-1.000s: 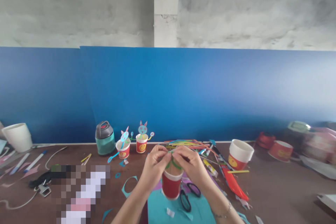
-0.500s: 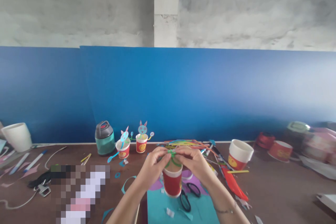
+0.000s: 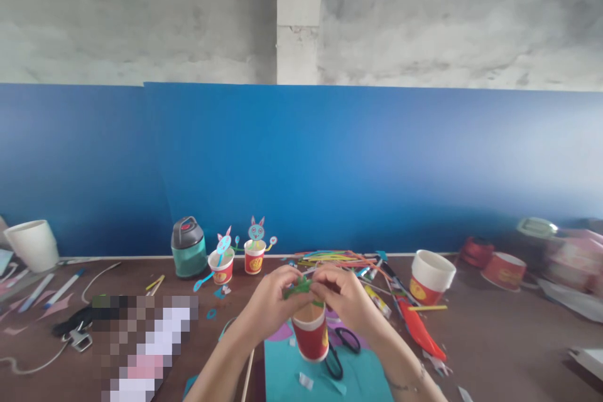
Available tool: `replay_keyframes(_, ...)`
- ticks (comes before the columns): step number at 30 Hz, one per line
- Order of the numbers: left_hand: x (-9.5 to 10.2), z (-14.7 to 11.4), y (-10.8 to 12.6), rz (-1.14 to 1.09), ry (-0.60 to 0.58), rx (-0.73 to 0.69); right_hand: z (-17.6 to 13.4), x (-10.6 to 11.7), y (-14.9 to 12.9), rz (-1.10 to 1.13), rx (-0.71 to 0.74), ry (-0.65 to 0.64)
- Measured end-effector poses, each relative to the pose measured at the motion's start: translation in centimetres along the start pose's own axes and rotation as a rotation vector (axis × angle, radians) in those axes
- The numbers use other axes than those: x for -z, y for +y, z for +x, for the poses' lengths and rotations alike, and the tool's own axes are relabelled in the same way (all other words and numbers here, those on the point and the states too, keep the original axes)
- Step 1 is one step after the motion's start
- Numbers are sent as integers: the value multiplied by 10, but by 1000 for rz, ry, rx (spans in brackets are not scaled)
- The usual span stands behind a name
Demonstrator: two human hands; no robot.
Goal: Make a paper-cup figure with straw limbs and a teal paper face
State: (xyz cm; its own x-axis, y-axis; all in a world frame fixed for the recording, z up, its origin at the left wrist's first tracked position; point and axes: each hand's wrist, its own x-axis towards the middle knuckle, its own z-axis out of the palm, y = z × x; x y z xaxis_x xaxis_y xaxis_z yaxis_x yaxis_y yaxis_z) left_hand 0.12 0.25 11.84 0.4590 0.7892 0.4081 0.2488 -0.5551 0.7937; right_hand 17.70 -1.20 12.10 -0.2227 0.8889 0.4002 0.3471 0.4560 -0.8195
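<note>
A red paper cup (image 3: 311, 338) with a white rim stands upright on teal paper (image 3: 282, 383), in front of me. Just above its mouth is a green pipe cleaner (image 3: 298, 289), bent and bunched up. My left hand (image 3: 277, 295) pinches it from the left, fingers closed. From the right, my right hand (image 3: 335, 289) grips the same piece between thumb and fingers. Part of the cup's rim is hidden behind my fingers. Black-handled scissors (image 3: 333, 361) lie against the cup's right side, their blades out of sight.
Two cups with blue paper rabbit faces, one (image 3: 221, 267) and another (image 3: 254, 259), stand at the back left beside a teal jar (image 3: 188, 251). Coloured pipe cleaners (image 3: 330, 257) are heaped behind my hands. Stacked paper cups (image 3: 431, 276) and a red pouch (image 3: 419, 330) are on the right.
The green pipe cleaner has shifted slightly left and looks more bunched. My fingers have changed their grip on it, and the cup stands slightly lower in view.
</note>
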Motion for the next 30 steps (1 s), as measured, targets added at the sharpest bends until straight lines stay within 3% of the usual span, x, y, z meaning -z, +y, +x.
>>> replay_keyframes(12,-5,1,-1,24,28,-34,-2,0,-1,-16,22,85)
replay_keyframes(20,-5,-2,1,19,49,-180,-3,4,-9,54,-7,-19)
replay_keyframes(25,-3,-3,4,49,153,-202,-5,10,-12,116,-75,-39)
replay_keyframes(30,-2,1,0,-39,358,-91,-12,6,-4,157,-142,-282)
